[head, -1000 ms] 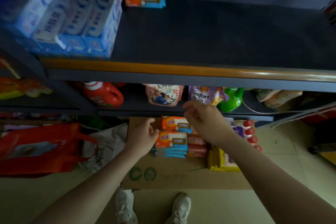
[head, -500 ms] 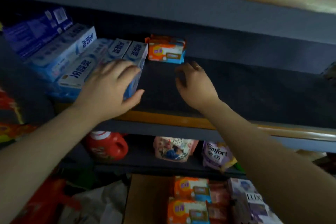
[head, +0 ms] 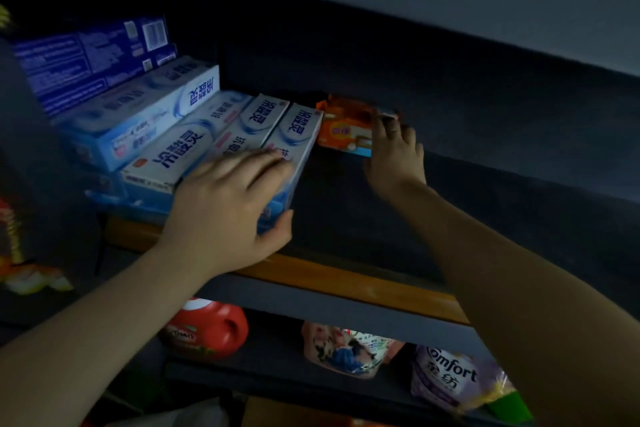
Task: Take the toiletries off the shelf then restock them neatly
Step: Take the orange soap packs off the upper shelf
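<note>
Toothpaste boxes (head: 221,135) sit stacked at the left end of the dark shelf (head: 485,184), white and light blue, long sides running front to back, a darker blue box (head: 93,62) on top at the rear

Orange pack (head: 343,130) lies further back on the same shelf, its left edge touching the far end of the rightmost toothpaste box

Left hand (head: 225,215): fingers straight and slightly spread, laid flat on top of the rightmost boxes near their front end, thumb (head: 277,232) pressed against the front right corner of the stack. Palm down, wrist over the wooden front lip (head: 346,281) of the shelf. Looks like a flat press with the thumb hooked on the side, not a full wrap

Right hand (head: 394,152): reaching deep, fingers curled over the right end of the orange pack, fingertips on its top edge. Thumb is hidden behind the hand, so can't tell if it closes under the pack. Rest of the shelf to the right of that hand is bare dark surface

Lower shelf (head: 277,371): red detergent bottle (head: 207,329) at left, a pinkish printed pouch (head: 343,350) in the middle, a purple Comfort refill pouch (head: 450,378) at right with something green (head: 512,406) just behind it. Blurred orange and red items (head: 20,274) at the far left edge, can't identify them
</note>
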